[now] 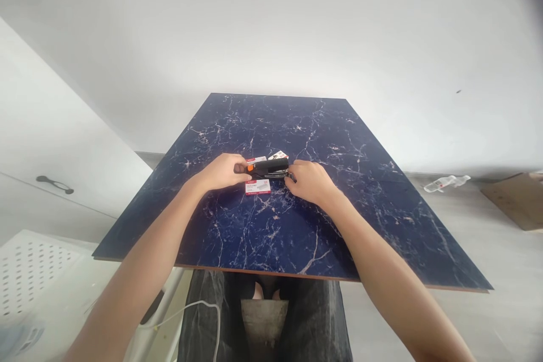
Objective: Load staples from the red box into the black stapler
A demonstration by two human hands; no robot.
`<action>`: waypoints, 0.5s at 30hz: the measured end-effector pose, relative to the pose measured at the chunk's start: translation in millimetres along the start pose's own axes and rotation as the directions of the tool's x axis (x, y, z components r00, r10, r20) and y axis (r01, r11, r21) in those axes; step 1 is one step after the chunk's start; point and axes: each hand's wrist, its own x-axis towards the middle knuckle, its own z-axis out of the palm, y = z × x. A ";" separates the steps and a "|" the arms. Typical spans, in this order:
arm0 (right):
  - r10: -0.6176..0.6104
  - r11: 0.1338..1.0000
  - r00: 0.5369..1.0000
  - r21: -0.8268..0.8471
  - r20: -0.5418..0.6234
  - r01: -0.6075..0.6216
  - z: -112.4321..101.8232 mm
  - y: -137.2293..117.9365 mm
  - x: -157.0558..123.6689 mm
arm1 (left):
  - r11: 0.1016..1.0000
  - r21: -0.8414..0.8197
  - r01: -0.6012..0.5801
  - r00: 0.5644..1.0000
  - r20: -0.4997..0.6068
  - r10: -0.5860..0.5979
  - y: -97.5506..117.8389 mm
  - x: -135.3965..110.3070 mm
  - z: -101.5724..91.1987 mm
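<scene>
A black stapler [271, 167] with an orange part at its left end lies crosswise between my hands over the middle of the table. My left hand [224, 172] has its fingers closed on the orange end. At the other end, my right hand [311, 180] pinches the stapler's tip; its fingertips are partly hidden. Just in front of the stapler, nearer me, lies a small red and white box [257, 187], apparently of staples. Behind it, partly covered, are a second red and white box [257, 160] and a white piece with print [278, 155].
The dark blue marbled table [271, 232] stands against a white wall. A white cabinet with a dark handle [55, 184] is at left, above a perforated white container [34, 271]. On the floor at right lie a clear plastic bottle [445, 183] and a cardboard box [515, 199]. A white cable [203, 304] crosses my leg.
</scene>
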 end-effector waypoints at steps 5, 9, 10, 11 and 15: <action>0.008 1.000 1.000 -0.011 -0.015 -0.008 2.9 -4.2 0.1 | 1.000 0.012 -0.005 1.000 -0.001 0.005 0.9 0.1 2.4; 0.007 1.000 1.000 -0.010 0.000 -0.007 2.9 -5.9 0.0 | 1.000 -0.022 -0.006 1.000 0.000 0.006 1.4 0.0 3.5; 0.007 1.000 1.000 -0.008 0.003 -0.007 2.6 -6.2 -0.1 | 1.000 -0.020 -0.009 1.000 0.000 0.009 1.9 0.0 3.4; 0.006 1.000 1.000 -0.006 0.003 -0.006 2.2 -6.5 -0.1 | 1.000 -0.015 -0.012 1.000 0.002 0.012 2.5 0.1 3.2; 0.013 1.000 1.000 -0.005 0.002 -0.013 1.6 -6.7 0.2 | 1.000 -0.002 -0.024 1.000 0.009 0.024 4.8 0.9 2.6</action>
